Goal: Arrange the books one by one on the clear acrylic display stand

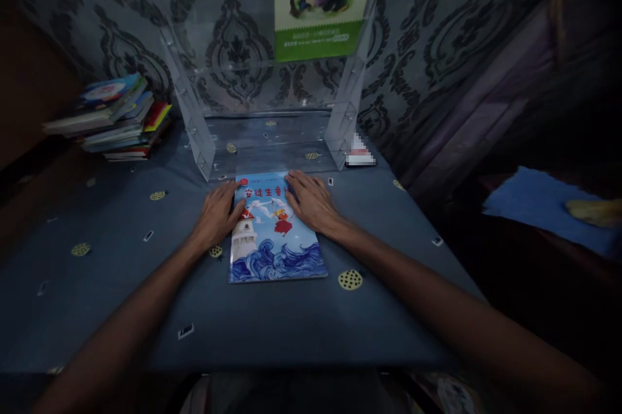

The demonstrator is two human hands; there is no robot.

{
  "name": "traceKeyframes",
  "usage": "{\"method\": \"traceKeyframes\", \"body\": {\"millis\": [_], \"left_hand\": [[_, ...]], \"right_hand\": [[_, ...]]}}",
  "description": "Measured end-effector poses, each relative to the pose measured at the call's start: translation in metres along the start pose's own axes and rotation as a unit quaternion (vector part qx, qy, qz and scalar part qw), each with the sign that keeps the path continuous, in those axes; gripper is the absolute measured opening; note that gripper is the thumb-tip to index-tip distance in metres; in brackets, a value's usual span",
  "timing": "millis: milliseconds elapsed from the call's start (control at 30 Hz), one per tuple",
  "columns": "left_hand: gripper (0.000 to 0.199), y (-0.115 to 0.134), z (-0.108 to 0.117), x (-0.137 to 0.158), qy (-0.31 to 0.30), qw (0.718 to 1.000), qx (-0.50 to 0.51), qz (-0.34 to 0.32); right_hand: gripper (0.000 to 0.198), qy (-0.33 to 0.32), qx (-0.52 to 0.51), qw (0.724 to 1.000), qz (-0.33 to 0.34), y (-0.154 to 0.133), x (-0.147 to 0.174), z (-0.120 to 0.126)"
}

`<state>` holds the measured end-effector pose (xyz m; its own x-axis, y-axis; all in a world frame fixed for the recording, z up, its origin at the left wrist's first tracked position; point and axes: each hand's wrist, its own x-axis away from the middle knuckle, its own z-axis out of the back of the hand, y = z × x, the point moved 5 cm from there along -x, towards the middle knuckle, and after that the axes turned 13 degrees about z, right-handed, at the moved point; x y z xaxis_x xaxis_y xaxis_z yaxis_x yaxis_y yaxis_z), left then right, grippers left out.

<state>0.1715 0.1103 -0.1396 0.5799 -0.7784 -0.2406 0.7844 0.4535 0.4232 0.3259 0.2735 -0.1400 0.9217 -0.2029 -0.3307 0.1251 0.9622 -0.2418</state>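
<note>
A thin blue picture book [279,252] lies flat and closed on the cloth-covered table. Its cover has red Chinese characters, a white tower, a figure in red and dark blue waves. My left hand [217,212] rests at the book's left edge, thumb on the cover and fingers pointing away from me. Over the upper right edge lies my right hand [311,199], fingers stretched out and hiding part of the title. Both hands touch the book without lifting it. Just beyond the book stands a clear acrylic rack [194,119].
A stack of books [114,119] sits at the back left. A green book [321,41] stands upright on the rack. Right of the rack lies a small pixelated item [360,153]. The patterned tablecloth [121,297] ends at the right, past which is a blue cloth [549,207].
</note>
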Motion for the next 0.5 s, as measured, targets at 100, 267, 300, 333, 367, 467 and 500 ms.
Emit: {"method": "traceKeyframes", "body": {"millis": [100,267,300,333,367,467,500], "left_hand": [[0.054,-0.001,0.003,0.0,-0.017,0.999,0.05,0.002],[0.059,-0.005,0.006,0.0,-0.053,0.965,0.251,0.061],[0.062,-0.005,0.006,0.0,-0.06,0.945,0.311,0.077],[0.066,-0.006,0.005,0.001,-0.064,0.922,0.369,0.098],[0.068,-0.007,0.004,0.001,-0.066,0.896,0.42,0.127],[0.065,-0.01,-0.001,0.004,-0.089,0.811,0.526,0.241],[0.059,-0.009,-0.003,0.006,-0.113,0.782,0.551,0.269]], "right_hand": [[0.044,0.005,0.008,1.0,0.003,0.0,0.001,-0.001],[0.046,-0.007,0.024,1.0,-0.006,-0.004,0.001,0.0],[0.046,-0.013,0.027,0.999,-0.013,-0.005,0.001,0.001],[0.047,-0.021,0.029,0.999,-0.021,-0.006,0.001,0.002],[0.047,-0.028,0.029,0.999,-0.028,-0.006,0.001,0.003],[0.047,-0.039,0.026,0.998,-0.036,-0.006,0.001,0.002],[0.047,-0.036,0.026,0.998,-0.034,-0.006,0.0,0.002]]}}
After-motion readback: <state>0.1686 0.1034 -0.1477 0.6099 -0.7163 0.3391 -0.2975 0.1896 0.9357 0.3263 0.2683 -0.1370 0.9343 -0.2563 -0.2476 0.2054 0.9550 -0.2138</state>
